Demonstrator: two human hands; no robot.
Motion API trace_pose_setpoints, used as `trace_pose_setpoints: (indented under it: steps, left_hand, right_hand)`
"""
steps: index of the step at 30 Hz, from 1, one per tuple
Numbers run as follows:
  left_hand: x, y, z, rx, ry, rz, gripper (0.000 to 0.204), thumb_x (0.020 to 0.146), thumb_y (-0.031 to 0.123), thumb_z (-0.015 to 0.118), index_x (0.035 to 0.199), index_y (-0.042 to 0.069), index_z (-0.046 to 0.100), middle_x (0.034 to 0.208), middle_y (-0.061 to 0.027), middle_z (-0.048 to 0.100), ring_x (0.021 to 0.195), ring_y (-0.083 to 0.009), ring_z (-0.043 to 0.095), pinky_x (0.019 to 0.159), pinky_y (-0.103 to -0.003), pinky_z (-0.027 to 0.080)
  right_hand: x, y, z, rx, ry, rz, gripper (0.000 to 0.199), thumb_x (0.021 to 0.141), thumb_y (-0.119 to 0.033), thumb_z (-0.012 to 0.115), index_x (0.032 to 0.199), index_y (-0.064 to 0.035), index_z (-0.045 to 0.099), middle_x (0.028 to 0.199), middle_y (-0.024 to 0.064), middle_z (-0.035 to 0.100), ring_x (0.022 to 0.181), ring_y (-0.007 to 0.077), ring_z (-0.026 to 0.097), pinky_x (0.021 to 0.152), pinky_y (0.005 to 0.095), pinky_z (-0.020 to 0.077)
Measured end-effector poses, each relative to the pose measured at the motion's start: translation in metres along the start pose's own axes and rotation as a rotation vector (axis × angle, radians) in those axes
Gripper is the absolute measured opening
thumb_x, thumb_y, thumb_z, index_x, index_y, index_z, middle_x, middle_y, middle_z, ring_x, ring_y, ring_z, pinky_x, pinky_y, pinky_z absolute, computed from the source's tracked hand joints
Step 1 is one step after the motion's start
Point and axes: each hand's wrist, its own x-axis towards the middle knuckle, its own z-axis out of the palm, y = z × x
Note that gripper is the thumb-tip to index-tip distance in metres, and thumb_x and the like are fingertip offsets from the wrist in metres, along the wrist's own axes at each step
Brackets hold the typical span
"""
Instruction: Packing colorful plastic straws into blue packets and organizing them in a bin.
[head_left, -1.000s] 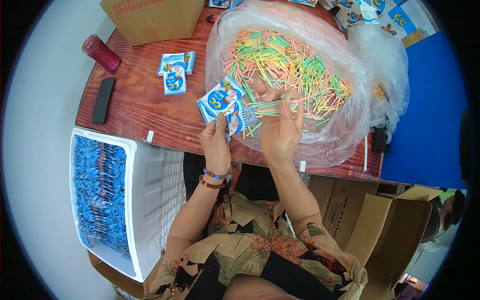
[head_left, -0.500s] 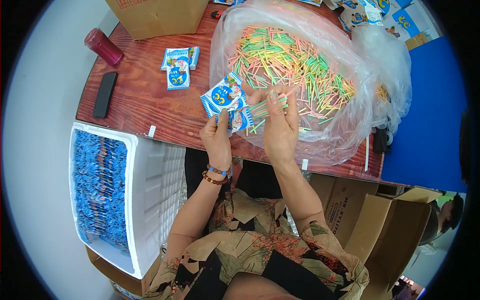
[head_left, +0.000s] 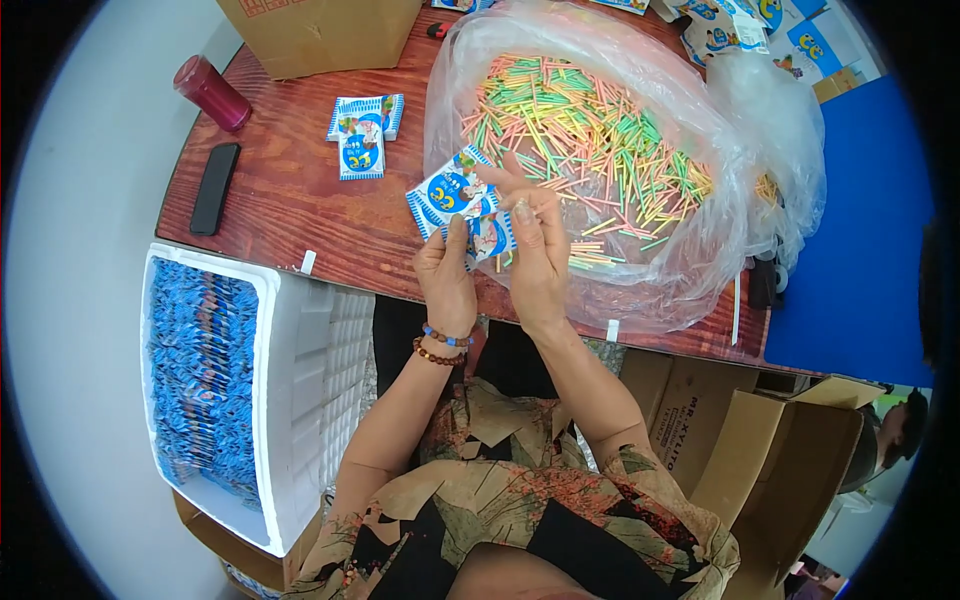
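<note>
My left hand (head_left: 447, 280) pinches small blue-and-white packets (head_left: 446, 190) between thumb and fingers, over the table's near edge. Two show, overlapping, the lower one (head_left: 490, 238) turned at an angle. My right hand (head_left: 540, 250) is close against the packets' right side, its fingers apart and partly stretched toward them. No sticks can be seen in it; whether its fingertips touch the packets is hard to tell. Just beyond lies a large clear plastic bag (head_left: 660, 300), spread wide, with many thin pink, green and yellow candy sticks (head_left: 570, 110) inside.
Two more packets (head_left: 361, 150) lie stacked on the wooden table (head_left: 290, 190). A black phone (head_left: 215, 188), a dark pink jar (head_left: 213, 93) and a cardboard box (head_left: 325, 35) stand or lie leftward. A white foam box (head_left: 270, 400) full of packets is at my left; open cartons (head_left: 790, 460) are lower right.
My right hand has moved left toward the packets, and the sticks it held are no longer visible in its fingers. My left hand and the packets have shifted slightly right.
</note>
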Motion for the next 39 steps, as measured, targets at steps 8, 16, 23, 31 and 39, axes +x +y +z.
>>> trace_pose_setpoints:
  steps: [8, 16, 23, 31, 39]
  left_hand:
    - [0.001, 0.003, 0.005, -0.233, 0.024, -0.114, 0.019, 0.098, 0.018, 0.054, 0.104, 0.003, 0.064, 0.102, -0.0021, 0.067, 0.09, -0.0084, 0.063, 0.078, -0.026, 0.052]
    - [0.007, 0.008, 0.002, -0.299, -0.002, -0.154, 0.027, 0.1, 0.031, 0.047, 0.107, 0.007, 0.06, 0.104, -0.0011, 0.064, 0.093, -0.0113, 0.059, 0.083, -0.03, 0.048]
    - [0.015, 0.014, -0.013, -0.44, -0.005, -0.086, 0.023, 0.099, 0.023, 0.05, 0.112, 0.006, 0.058, 0.11, -0.0028, 0.064, 0.099, -0.0119, 0.061, 0.087, -0.031, 0.048]
    - [0.021, 0.047, -0.046, -0.256, -0.084, -0.03, 0.019, 0.094, 0.008, 0.057, 0.111, 0.0, 0.059, 0.105, -0.0062, 0.065, 0.095, -0.0116, 0.062, 0.084, -0.028, 0.05]
    - [0.029, 0.047, -0.074, -0.104, 0.082, 0.08, 0.017, 0.092, 0.003, 0.059, 0.107, -0.002, 0.062, 0.101, -0.0066, 0.066, 0.089, -0.0104, 0.063, 0.078, -0.024, 0.051]
  right_hand:
    - [0.009, -0.004, -0.005, 0.186, -0.044, 0.119, 0.032, 0.101, -0.023, 0.037, 0.108, -0.0002, 0.059, 0.131, 0.0168, 0.054, 0.138, 0.0269, 0.03, 0.112, 0.0409, 0.0223]
    - [0.013, 0.002, 0.0, 0.167, -0.043, 0.147, 0.053, 0.097, -0.037, 0.045, 0.136, -0.0013, 0.041, 0.149, 0.0121, 0.032, 0.137, 0.0301, 0.031, 0.11, 0.0414, 0.0278]
    - [0.009, -0.002, 0.0, -0.328, -0.232, 0.298, 0.039, 0.09, -0.01, 0.061, 0.126, -0.0021, 0.051, 0.114, 0.0061, 0.062, 0.101, 0.0126, 0.057, 0.09, 0.0293, 0.0459]
    - [0.047, 0.009, 0.006, -0.17, -0.491, 0.44, 0.026, 0.092, -0.01, 0.058, 0.117, -0.0009, 0.059, 0.1, 0.0027, 0.067, 0.088, 0.0072, 0.06, 0.079, 0.0243, 0.0492]
    - [0.053, 0.032, 0.034, -0.503, -0.508, 0.41, 0.014, 0.088, -0.013, 0.064, 0.086, -0.0001, 0.07, 0.08, 0.0032, 0.068, 0.071, 0.0055, 0.056, 0.062, 0.0234, 0.044]
